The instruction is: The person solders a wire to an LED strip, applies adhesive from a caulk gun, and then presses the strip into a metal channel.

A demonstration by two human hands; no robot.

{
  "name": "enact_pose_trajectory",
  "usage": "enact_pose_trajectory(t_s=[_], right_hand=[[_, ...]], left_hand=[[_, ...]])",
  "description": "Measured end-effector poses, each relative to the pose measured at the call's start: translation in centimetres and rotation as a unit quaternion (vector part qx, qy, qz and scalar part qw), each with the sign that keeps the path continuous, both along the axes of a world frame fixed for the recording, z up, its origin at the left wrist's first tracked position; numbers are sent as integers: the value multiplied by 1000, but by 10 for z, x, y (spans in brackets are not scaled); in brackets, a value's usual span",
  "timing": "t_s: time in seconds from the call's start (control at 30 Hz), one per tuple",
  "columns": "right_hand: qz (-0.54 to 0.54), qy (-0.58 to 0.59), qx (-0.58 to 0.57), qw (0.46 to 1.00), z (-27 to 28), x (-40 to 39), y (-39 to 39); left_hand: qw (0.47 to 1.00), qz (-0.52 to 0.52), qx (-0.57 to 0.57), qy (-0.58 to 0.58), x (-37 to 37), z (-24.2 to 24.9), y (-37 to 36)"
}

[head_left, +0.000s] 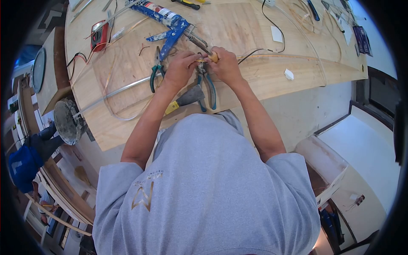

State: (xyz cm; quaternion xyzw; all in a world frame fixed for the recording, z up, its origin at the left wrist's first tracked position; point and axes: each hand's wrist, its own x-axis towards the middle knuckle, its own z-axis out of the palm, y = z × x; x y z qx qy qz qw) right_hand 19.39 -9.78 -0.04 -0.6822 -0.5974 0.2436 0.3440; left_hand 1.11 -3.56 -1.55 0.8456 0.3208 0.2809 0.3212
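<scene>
Near the middle of the wooden table [238, 25], my left hand [180, 70] and my right hand [225, 66] meet at the end of a thin strip [263, 55]. My left fingers pinch something small that I cannot make out. The right fingers are closed around a wooden-coloured handle piece [213, 57]. Right below my hands lie blue-handled pliers [211, 91], with a scraper [190, 97] beside them. Green-handled pliers [156, 73] rest left of my left hand. A blue caulking gun [172, 25] lies just beyond both hands.
A red meter [99, 35] with wires lies at the table's left. A metal tube [123, 88] crosses the left part. White scraps [289, 75] and a dark cable [276, 51] are to the right. A bucket [68, 121] stands off the left edge. A person in blue [25, 163] is far left.
</scene>
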Motion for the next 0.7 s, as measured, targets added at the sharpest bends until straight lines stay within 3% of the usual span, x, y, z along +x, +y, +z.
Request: enact_pose_trajectory(t_s=[0.17, 0.4, 0.57, 0.7], right_hand=[[-11, 60, -13, 998, -3, 2, -1], [2, 22, -11, 1000, 2, 4, 3], [22, 48, -48, 997, 7, 8, 8], [-60, 94, -32, 993, 26, 13, -6]], left_hand=[[1000, 6, -17, 25, -1, 2, 1], [995, 34, -79, 42, -1, 8, -1], [998, 6, -29, 57, -3, 5, 1], [998, 15, -39, 47, -2, 5, 1]])
